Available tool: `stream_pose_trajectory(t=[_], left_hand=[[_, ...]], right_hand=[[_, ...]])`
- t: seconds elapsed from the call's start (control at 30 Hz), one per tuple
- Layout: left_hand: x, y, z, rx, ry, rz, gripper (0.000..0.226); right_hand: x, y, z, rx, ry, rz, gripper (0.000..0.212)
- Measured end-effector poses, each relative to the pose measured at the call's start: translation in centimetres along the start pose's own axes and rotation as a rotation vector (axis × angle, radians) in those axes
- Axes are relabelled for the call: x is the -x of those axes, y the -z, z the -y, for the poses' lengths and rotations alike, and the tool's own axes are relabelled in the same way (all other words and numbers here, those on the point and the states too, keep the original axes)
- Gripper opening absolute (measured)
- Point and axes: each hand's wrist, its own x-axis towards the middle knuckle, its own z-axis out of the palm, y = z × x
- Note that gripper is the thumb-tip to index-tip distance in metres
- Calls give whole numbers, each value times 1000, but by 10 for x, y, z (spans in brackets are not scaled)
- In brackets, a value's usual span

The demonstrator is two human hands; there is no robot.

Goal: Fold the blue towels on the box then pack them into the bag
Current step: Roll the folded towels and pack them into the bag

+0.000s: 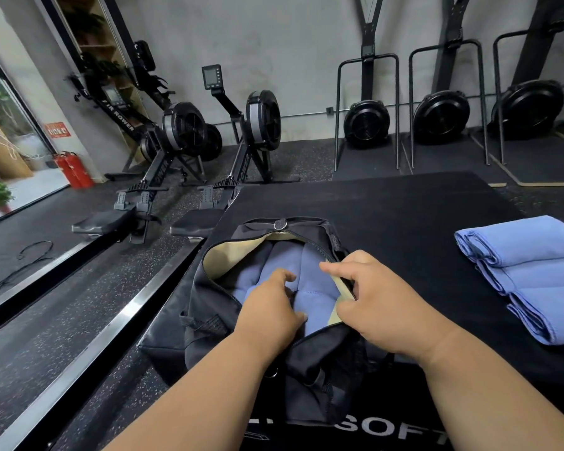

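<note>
My left hand [267, 307] is down inside the open bag [209, 320], fingers curled onto the blue towels [310, 278] already packed there; it looks like I am pinching or tucking the cloth to settle it, though I cannot tell for sure that the fingers have hold of it. My right hand [381, 304] grips the bag's near-right rim at the zipper, thumb and fingers clamped on the pale lining, pulling the mouth wide so the left has room to work. That is why the bag gapes toward me, with its cream lining showing on the left wall.

The bag sits on the black box [404, 206], at its left edge. Three more folded towels [528, 275] lie in a row at the box's right, well apart from the bag and overlapping one another, ready to go in. My judgement: folding is done and packing is partway. Next I would reach right for the nearest towel while keeping the mouth held open.
</note>
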Motion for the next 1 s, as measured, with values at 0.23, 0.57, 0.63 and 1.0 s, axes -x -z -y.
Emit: stream_pose_trajectory(t=[0.23,0.57,0.63,1.0], left_hand=[[2,3,1,-10,22,-9,24],[6,28,-6,-82,30,84,11],[5,36,-20,-7,13,-37,15],[38,24,-138,233,-315,-228,14]], right_hand=[[0,-1,-1,-3,-9,3,70],[7,1,-5,-120,-1,-19,60],[7,4,-9,-183,3,-89,52],[27,60,-78,-475,-266,-561,37]])
